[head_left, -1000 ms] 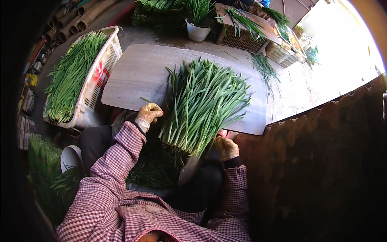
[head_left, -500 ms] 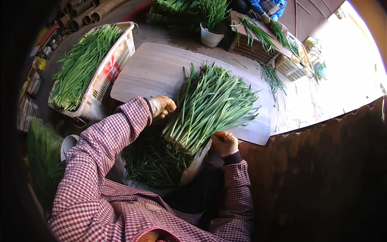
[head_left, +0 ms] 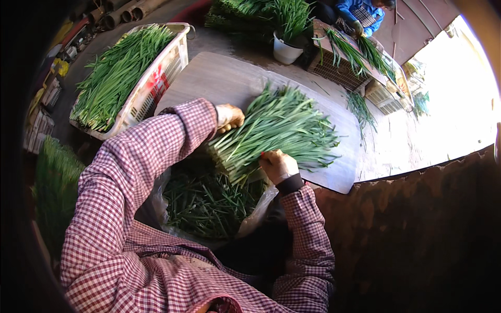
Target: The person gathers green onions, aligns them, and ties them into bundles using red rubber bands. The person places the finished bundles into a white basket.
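Observation:
A thick bundle of green chives lies across the near part of a pale board, its pale cut ends toward me and its leaf tips pointing away to the right. My left hand, in a stained light glove, is closed with curled fingers at the bundle's left side; what it pinches is hidden. On the bundle's near right side rests my right hand, also gloved, its fingers pinched around a small red strip. Beneath the stem ends, loose green leaf scraps fill a container lined with clear plastic.
The pale board extends beyond the bundle. At left stands a white crate heaped with chives. A white bucket is at the back. A person in blue handles chives over a crate. A brown sheet wall borders the right.
My left hand has come in against the bundle's left side. My right hand has moved up onto its near side with the red strip. The view has shifted slightly.

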`<state>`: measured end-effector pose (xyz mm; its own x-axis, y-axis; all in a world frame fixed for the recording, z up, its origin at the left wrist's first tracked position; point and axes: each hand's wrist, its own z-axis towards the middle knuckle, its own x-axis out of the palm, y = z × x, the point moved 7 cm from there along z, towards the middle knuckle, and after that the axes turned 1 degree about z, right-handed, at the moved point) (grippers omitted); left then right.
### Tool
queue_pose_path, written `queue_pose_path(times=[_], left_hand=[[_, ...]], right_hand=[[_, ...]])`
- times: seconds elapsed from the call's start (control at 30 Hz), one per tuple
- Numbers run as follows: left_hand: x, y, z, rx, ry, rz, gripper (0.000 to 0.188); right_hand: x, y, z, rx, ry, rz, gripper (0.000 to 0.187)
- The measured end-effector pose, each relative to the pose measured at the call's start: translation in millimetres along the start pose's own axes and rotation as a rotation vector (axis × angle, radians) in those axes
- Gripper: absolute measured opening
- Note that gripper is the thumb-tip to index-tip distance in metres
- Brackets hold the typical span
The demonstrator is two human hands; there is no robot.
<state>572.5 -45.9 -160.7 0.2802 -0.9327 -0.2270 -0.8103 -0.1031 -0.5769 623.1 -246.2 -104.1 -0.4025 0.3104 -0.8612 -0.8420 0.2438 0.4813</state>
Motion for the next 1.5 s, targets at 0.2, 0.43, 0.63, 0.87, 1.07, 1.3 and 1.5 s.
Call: queue_pose_path(times=[0.2,0.43,0.63,0.87,1.07,1.3,1.5], left_hand=[[-13.6,-47.7,-40.6,0.260,-0.576,0.581,0.037],[-0.2,-14.8,-35.2,0.294,-0.764,0.637,0.038],[-6.4,-17.0,-36.5,0.394,-0.718,0.565,0.035],[-8.5,-9.9,-18.9,0.310,-0.497,0.410,0.035],[-20.3,-4.4,25.7,0.748,-0.352,0.512,0.022],[-16.9,5.5,-33.3,0.585,-0.626,0.326,0.020],[-11.3,8.2,-37.3,0.774,-0.696,0.418,0.025]], right_hand=[[25.2,16.4,40.4,0.070,0.110,-0.005,0.021],[16.1,50.4,23.0,-0.094,-0.222,0.206,0.011],[7.9,51.4,41.7,-0.137,-0.400,0.468,0.010],[25.0,25.0,76.8,-0.034,-0.238,0.259,0.006],[65.7,-4.1,108.9,0.126,0.089,0.389,0.011],[29.3,29.2,89.3,-0.013,-0.235,0.176,0.012],[23.1,51.9,84.5,-0.118,-0.303,0.284,0.014]])
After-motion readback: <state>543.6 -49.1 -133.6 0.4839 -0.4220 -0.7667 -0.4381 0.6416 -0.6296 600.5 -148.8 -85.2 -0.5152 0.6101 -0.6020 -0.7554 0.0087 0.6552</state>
